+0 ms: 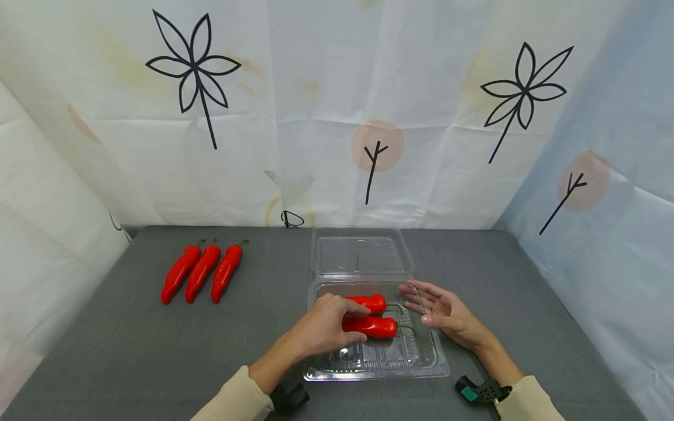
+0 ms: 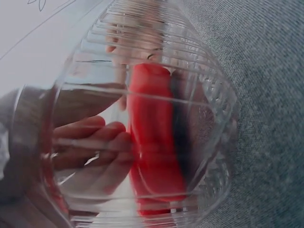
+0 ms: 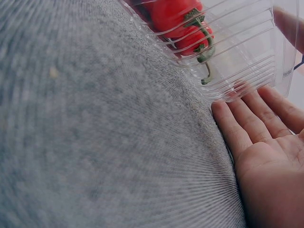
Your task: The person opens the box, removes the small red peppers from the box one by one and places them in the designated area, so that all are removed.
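A clear plastic clamshell box lies with its lid folded back. Two red peppers with green stems lie side by side in its base, stems pointing right. My left hand reaches in over the left wall and holds the nearer pepper, thumb on the near side and fingers on the far side. Through the box wall, the left wrist view shows its fingers against a red pepper. My right hand rests straight fingers against the right wall, palm turned inward.
Three more red peppers lie in a slanted row at the left on the grey table. Patterned white cloth hangs behind the table and along both sides. The box lid extends toward the back edge.
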### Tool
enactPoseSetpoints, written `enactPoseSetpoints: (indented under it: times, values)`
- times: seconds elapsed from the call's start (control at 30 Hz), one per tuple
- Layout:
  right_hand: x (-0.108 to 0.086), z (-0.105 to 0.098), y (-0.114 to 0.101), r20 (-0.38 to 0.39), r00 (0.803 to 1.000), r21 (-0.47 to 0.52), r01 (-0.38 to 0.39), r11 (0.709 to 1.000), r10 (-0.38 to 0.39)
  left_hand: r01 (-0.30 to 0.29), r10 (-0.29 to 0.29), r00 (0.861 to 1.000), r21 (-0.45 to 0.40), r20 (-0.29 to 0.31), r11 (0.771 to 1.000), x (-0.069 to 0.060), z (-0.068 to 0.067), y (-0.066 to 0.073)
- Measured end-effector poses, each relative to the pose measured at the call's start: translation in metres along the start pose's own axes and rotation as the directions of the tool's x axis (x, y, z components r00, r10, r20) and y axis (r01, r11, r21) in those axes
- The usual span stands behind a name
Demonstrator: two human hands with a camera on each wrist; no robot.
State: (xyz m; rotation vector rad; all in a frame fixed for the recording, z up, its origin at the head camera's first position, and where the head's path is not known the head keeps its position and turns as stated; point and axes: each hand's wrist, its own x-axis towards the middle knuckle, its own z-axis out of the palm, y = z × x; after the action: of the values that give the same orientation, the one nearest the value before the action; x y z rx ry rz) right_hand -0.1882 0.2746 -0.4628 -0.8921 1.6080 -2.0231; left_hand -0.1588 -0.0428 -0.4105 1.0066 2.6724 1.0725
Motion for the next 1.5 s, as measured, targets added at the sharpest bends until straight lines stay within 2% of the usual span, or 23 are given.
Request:
enactPoseSetpoints:
  times: [0.17, 0.37, 0.53, 0.77, 1.17, 1.4, 1.5]
  values:
    - [0.0, 0.0, 0.0, -0.001, 1.0, -0.003, -0.006, 1.0, 0.006, 0.001, -0.001, 1.0, -0.007, 0.006, 1.0, 0.0, 0.0, 0.001]
    - [0.0, 0.0, -0.001, 0.009, 1.0, -0.005, 0.011, 1.0, -0.011, -0.004, 0.002, 1.0, 0.049, 0.024, 0.999, -0.001, 0.002, 0.004]
    - [-0.001, 0.0, 0.0, -0.017, 1.0, -0.011, -0.015, 1.0, 0.014, -0.016, 0.011, 0.999, 0.083, 0.051, 0.996, -0.001, 0.002, 0.004]
    - [-0.001, -0.003, 0.004, -0.03, 0.999, -0.011, -0.027, 1.0, 0.027, -0.013, 0.008, 0.997, 0.057, 0.077, 0.998, -0.002, 0.002, 0.003]
    - [-0.001, -0.002, 0.002, -0.02, 1.0, -0.024, -0.016, 1.0, 0.015, -0.006, -0.006, 0.995, 0.131, 0.097, 0.991, 0.0, 0.006, 0.01]
    - [-0.001, -0.002, 0.002, -0.031, 0.999, -0.025, -0.029, 0.999, 0.029, -0.036, 0.017, 0.994, 0.176, 0.106, 0.984, -0.001, 0.011, 0.008]
    - [-0.001, -0.001, 0.002, -0.032, 0.999, -0.026, -0.03, 0.999, 0.029, -0.03, 0.01, 0.994, 0.179, 0.113, 0.983, -0.002, 0.011, 0.007]
